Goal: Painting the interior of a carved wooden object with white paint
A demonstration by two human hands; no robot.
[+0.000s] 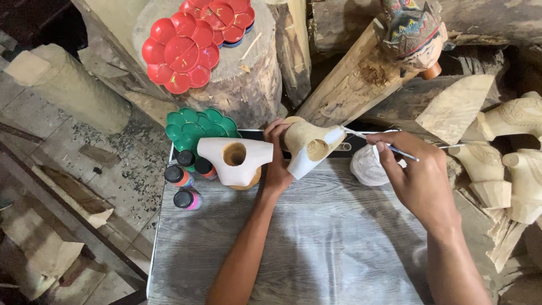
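Left hand: the left hand (276, 164) is wrapped around a carved wooden piece (309, 146), holding it up off the worktop (316, 243) with its hollowed end facing the camera.
Carved wooden piece: pale bare wood with one side coated white; it sits between the two hands, above the far edge of the worktop.
Right hand: the right hand (420, 178) is closed on a thin paintbrush (389, 147), pinched between thumb and fingers, the tip touching the white edge of the held piece.
Second piece: a white-painted wooden piece (234, 161) with a round hole in it stands on the worktop just left of the left hand.
Paint bottles: three small paint bottles (186, 181) with dark caps stand together at the worktop's far left corner, beside the white-painted piece.
Palettes: a green flower-shaped palette (195, 127) lies just behind the bottles; a red flower-shaped palette (180, 51) rests on a tree stump (248, 85) farther back.
Plastic bag: a crumpled clear plastic bag (367, 166) lies on the worktop just under the right hand's fingers.
Surroundings: unpainted carved pieces (508, 164) are piled at the right, and a painted carved head (412, 28) leans on a log (350, 85) at the top.
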